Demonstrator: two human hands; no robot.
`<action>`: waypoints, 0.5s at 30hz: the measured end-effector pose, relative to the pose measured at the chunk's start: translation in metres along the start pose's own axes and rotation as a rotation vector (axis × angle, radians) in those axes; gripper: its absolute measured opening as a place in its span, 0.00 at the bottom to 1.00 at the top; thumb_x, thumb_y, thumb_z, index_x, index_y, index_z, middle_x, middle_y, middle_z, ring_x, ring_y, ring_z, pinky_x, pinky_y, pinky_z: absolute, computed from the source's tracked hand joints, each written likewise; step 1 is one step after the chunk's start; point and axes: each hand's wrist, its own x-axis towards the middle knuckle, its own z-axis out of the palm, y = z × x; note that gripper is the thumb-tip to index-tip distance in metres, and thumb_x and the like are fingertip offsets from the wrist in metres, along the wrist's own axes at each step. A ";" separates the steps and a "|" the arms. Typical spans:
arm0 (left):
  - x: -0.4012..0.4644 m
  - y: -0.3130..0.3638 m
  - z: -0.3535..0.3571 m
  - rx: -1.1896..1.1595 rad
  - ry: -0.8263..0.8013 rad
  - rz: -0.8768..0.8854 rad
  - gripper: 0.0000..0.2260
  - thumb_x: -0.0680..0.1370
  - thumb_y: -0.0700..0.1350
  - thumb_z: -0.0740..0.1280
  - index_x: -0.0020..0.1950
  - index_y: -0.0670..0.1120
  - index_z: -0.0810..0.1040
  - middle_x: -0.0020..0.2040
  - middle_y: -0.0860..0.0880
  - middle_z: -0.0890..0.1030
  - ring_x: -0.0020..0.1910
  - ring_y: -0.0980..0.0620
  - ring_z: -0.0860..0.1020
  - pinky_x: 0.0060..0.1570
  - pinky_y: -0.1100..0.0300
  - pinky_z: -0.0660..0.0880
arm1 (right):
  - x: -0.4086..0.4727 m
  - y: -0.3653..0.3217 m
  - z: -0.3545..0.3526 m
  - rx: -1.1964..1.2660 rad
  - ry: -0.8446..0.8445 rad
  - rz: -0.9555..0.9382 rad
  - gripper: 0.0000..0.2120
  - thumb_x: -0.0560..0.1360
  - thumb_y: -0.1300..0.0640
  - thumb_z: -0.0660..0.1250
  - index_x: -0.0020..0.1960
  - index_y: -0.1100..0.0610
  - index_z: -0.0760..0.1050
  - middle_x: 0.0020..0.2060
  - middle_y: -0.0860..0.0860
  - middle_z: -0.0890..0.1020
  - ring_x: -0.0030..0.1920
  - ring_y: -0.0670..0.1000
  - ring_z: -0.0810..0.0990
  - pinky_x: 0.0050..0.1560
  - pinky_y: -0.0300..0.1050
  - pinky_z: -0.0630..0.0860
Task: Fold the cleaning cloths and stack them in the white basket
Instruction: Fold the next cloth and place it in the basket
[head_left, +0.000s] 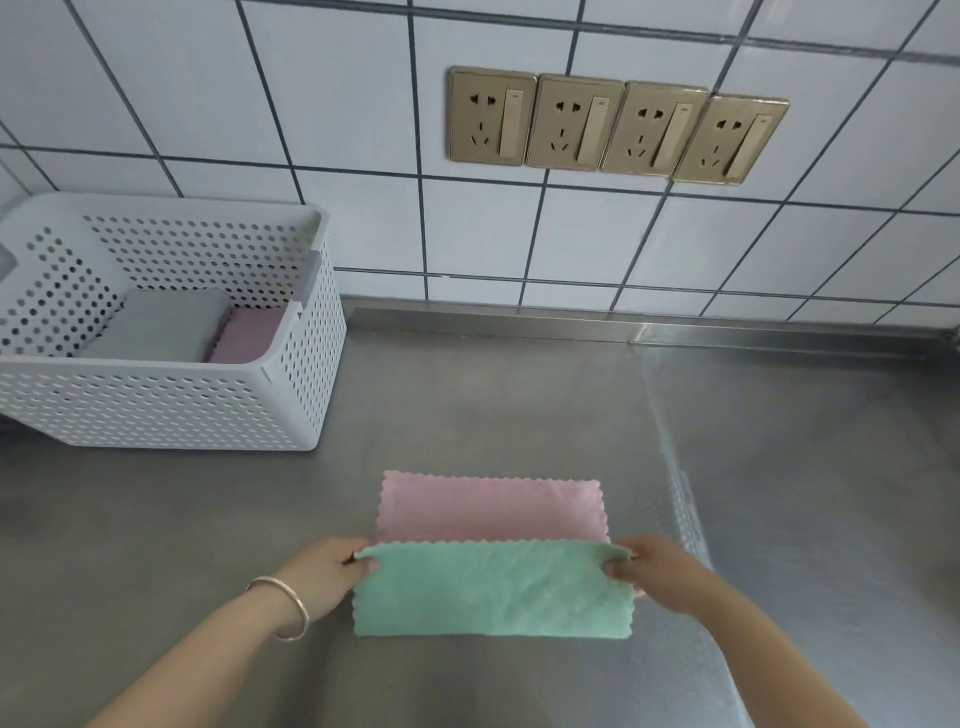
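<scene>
A green cleaning cloth (493, 587) lies doubled over on the steel counter, near me in the middle. My left hand (324, 574) pinches its upper left corner and my right hand (657, 571) pinches its upper right corner. Under it lies a pink cloth (488, 506), flat, with its far half showing. The white perforated basket (291, 395) stands at the back left. Inside it a folded grey cloth (156, 325) rests beside or partly over a folded pink cloth (249, 338).
The steel counter (519, 405) ends at a raised back lip under the white tiled wall. A row of gold wall sockets (613, 127) sits above the counter. A ribbed strip (680, 499) runs down the counter right of the cloths.
</scene>
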 end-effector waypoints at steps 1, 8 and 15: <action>0.006 0.004 -0.001 -0.062 0.052 -0.021 0.11 0.78 0.45 0.63 0.36 0.51 0.75 0.35 0.54 0.79 0.35 0.58 0.73 0.37 0.67 0.68 | 0.005 -0.004 -0.002 0.017 0.038 -0.014 0.06 0.76 0.58 0.64 0.43 0.52 0.77 0.43 0.53 0.82 0.45 0.53 0.80 0.44 0.42 0.74; 0.052 0.019 -0.008 -0.149 0.171 -0.139 0.09 0.79 0.44 0.61 0.53 0.45 0.80 0.52 0.45 0.82 0.53 0.45 0.79 0.50 0.56 0.74 | 0.037 -0.015 -0.001 0.103 0.239 0.000 0.05 0.76 0.58 0.61 0.45 0.53 0.75 0.38 0.55 0.79 0.38 0.53 0.75 0.33 0.42 0.66; 0.075 0.025 -0.008 0.058 0.209 -0.229 0.15 0.80 0.48 0.59 0.63 0.44 0.75 0.62 0.44 0.78 0.61 0.44 0.75 0.56 0.59 0.70 | 0.054 -0.018 0.004 0.081 0.327 0.032 0.12 0.78 0.58 0.59 0.58 0.55 0.76 0.36 0.52 0.78 0.34 0.50 0.73 0.31 0.40 0.67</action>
